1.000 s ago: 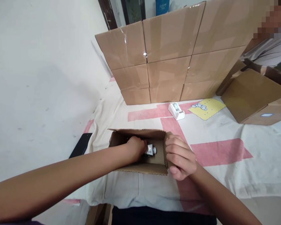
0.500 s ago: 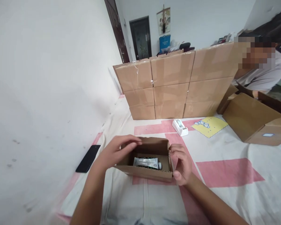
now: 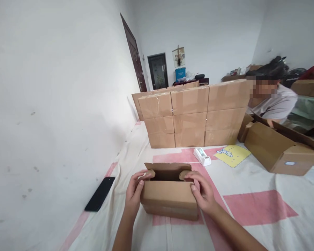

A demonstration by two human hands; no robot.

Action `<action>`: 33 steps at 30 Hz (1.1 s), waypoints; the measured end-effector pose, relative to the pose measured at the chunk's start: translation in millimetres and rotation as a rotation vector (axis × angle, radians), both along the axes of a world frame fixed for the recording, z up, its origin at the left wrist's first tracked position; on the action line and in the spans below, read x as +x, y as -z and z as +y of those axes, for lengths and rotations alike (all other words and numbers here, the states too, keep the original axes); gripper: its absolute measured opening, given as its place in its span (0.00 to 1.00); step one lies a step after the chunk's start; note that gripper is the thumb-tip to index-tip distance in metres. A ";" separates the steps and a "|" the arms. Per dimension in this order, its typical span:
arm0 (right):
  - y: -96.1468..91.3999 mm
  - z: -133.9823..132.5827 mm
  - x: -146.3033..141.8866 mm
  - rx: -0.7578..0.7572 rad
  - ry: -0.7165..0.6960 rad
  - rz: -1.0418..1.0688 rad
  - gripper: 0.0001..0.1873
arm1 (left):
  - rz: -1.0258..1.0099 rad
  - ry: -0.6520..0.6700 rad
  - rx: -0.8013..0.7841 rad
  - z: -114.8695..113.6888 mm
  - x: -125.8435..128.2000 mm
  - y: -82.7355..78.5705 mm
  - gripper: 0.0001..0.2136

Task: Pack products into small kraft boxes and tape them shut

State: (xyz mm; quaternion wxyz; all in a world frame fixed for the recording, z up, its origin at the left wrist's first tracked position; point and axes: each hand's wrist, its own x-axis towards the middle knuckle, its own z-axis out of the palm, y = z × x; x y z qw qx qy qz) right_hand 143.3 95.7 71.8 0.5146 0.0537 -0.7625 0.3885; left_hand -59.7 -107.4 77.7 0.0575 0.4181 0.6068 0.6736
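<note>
A small cardboard box [image 3: 170,209] sits in front of me with its near flap [image 3: 167,191] slanting over part of the opening. The far flap [image 3: 170,166] stands up, and the two small end flaps lean inward. At the left end, my left hand [image 3: 136,190] has its fingers on the end flap and its thumb at the near flap's corner. My right hand [image 3: 202,193] grips the right end the same way, fingers over that end flap and thumb on the near one. The inside is dark, and the box's contents are hidden.
Beyond the box lie a white tape dispenser [image 3: 202,157] and a yellow sheet [image 3: 232,156]. Taped cartons [image 3: 189,120] form a stack behind them. A black phone [image 3: 99,194] rests by the wall at left. At right, a person [image 3: 274,104] leans behind a large open carton [image 3: 269,146].
Both hands have shifted to the box's end flaps, which now bend inward. The near flap has come up over the opening, hiding the white tube inside. My view has tilted upward.
</note>
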 end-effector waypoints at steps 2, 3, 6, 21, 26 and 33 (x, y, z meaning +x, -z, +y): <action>7.5 1.0 -2.6 -0.128 0.097 0.001 0.21 | 0.011 -0.090 0.011 6.2 -0.3 2.0 0.15; 10.6 1.9 -3.8 -0.162 0.131 -0.022 0.25 | 0.026 -0.121 0.004 9.0 -0.3 3.3 0.17; 15.1 5.2 -5.8 -0.229 0.160 -0.122 0.35 | 0.039 -0.083 -0.072 13.5 -0.9 8.4 0.25; -4.1 16.8 0.4 0.095 0.151 -0.093 0.16 | 0.955 -0.292 -0.679 8.1 44.8 -23.1 0.25; -3.9 32.1 15.9 0.124 0.125 -0.212 0.16 | 1.195 -0.206 -0.605 7.2 45.9 -11.6 0.29; -2.4 147.1 70.7 -0.362 0.632 -0.498 0.10 | 1.187 -0.208 -0.595 8.2 33.3 -0.6 0.27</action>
